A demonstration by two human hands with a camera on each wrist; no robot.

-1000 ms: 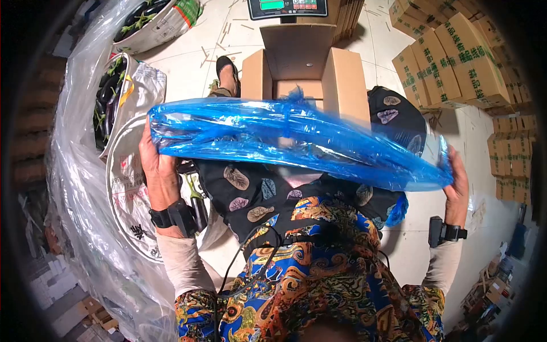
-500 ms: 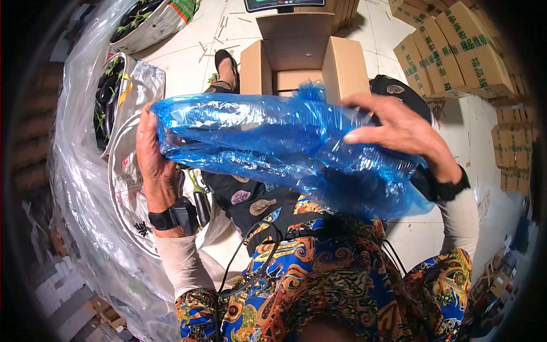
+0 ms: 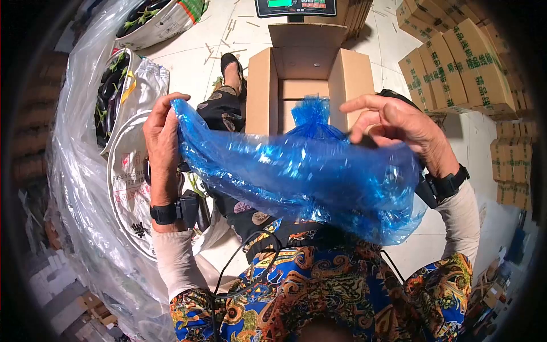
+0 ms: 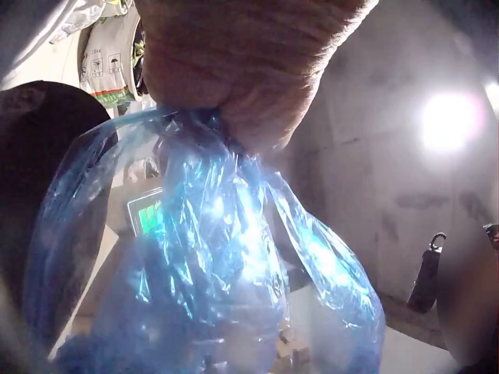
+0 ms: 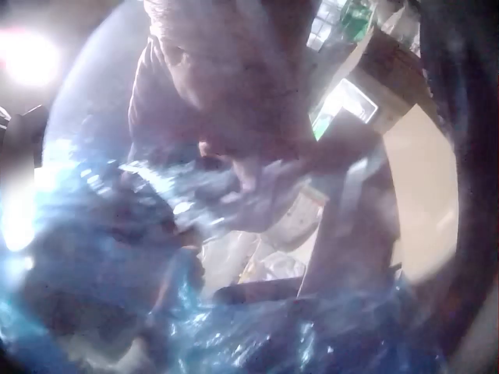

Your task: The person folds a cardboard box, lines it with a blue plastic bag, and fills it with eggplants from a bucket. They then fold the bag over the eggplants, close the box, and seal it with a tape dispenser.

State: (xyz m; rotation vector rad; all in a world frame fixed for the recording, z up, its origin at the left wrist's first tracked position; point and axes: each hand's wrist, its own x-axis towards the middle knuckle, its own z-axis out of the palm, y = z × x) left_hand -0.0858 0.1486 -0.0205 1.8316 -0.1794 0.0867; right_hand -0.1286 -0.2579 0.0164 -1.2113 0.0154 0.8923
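A thin blue plastic bag (image 3: 296,171) stretches between the hands above the lap, its gathered tuft (image 3: 311,111) in front of the carton. My left hand (image 3: 162,134) pinches the bag's left end between thumb and fingers. In the left wrist view the film (image 4: 226,234) hangs in bright folds below that hand. My right hand (image 3: 399,122) is at the bag's right part, forefinger stretched out toward the left, with the film overlapping its lower side. Blurred blue film (image 5: 257,335) fills the lower right wrist view around the fingers.
An open cardboard carton (image 3: 261,85) stands ahead between the legs, with a digital scale (image 3: 295,7) behind it. Sacks of eggplants (image 3: 111,97) and clear plastic sheeting (image 3: 74,148) lie on the left. Stacked cartons (image 3: 450,68) stand at the right.
The bag was stretched wide between both hands; the right hand then came inward over it. Now its right part sags lower and the left end is drawn up slightly inward.
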